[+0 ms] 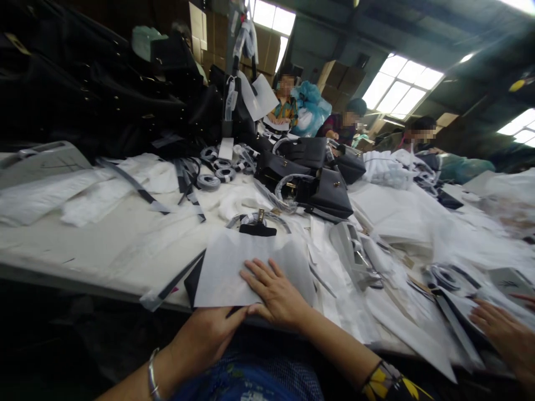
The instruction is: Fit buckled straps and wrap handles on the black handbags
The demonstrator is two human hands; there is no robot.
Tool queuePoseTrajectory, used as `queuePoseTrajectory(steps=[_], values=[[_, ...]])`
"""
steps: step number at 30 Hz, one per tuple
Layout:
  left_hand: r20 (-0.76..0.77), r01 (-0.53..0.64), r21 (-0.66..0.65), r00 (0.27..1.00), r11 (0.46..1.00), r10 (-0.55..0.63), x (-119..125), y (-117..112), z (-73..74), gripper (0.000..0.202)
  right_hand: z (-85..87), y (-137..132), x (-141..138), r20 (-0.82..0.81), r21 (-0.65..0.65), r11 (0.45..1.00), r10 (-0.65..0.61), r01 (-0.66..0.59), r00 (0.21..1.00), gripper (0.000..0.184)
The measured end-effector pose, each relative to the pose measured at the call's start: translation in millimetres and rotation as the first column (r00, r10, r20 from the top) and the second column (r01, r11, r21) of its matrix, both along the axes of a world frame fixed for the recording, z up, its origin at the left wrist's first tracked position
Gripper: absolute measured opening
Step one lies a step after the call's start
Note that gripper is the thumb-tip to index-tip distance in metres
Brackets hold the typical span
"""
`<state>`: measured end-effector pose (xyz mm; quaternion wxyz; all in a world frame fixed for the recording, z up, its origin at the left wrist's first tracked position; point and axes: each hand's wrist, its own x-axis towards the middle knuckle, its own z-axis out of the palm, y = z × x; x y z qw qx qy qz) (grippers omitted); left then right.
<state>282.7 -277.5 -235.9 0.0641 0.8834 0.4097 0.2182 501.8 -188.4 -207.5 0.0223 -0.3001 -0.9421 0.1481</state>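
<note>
A black handbag (pixel 193 285) lies on the table edge in front of me, mostly hidden under a white paper sheet (pixel 225 267). Its black flap (pixel 258 230) with a gold clasp and its plastic-wrapped handle show beyond the sheet. My right hand (pixel 271 289) rests flat on the paper, fingers spread, holding nothing. At the bag's near edge my left hand (pixel 213 331) is closed, thumb along the edge and fingers curled below it, partly hidden. The two thumbs almost meet. A plastic-wrapped strap (pixel 175 278) runs out from the bag's left side.
Black handbags (pixel 330 192) and coiled wrapped straps (pixel 209 182) crowd the table's middle. A dark heap of bags (pixel 104 94) rises at left. Grey bag (pixel 351 250) and white sheets lie to the right. A co-worker's hand (pixel 501 328) is at far right; several people work behind.
</note>
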Motion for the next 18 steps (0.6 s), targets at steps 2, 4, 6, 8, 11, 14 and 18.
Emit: queuePoseTrajectory(steps=[2, 4, 6, 8, 11, 14, 18], values=[[0.104, 0.022, 0.021, 0.994, 1.000, -0.025, 5, -8, 21.7, 0.039, -4.1, -1, -1, -0.025, 0.004, 1.000, -0.004, 0.004, 1.000, 0.078], [0.197, 0.044, 0.042, 0.979, 0.998, -0.051, 12, -4, 40.4, 0.032, -5.9, -2, -2, -0.040, -0.002, 1.000, -0.006, 0.006, 0.999, 0.077], [0.222, 0.031, 0.030, 0.974, 0.999, -0.037, 18, 12, 47.3, 0.033, -6.1, -3, -2, -0.065, -0.015, 1.000, -0.010, 0.009, 0.998, 0.074], [0.196, -0.022, 0.014, 0.980, 1.000, 0.018, 19, 34, 39.1, 0.041, -6.9, -2, 2, -0.109, -0.045, 0.999, -0.005, 0.000, 0.994, 0.079], [0.148, -0.060, -0.023, 0.987, 0.998, 0.063, 14, 59, 11.2, 0.052, -11.5, 4, 13, -0.301, -0.138, 0.990, -0.066, 0.025, 0.951, 0.069], [0.116, -0.079, -0.055, 0.990, 0.995, 0.085, 7, 62, -9.0, 0.056, -17.9, 9, 24, -0.532, -0.241, 0.957, -0.271, 0.164, 0.802, 0.035], [0.080, -0.079, -0.083, 0.993, 0.993, 0.086, 5, 56, -8.1, 0.044, -20.1, 12, 27, -0.542, -0.163, 0.963, -0.269, 0.215, 0.796, 0.025]])
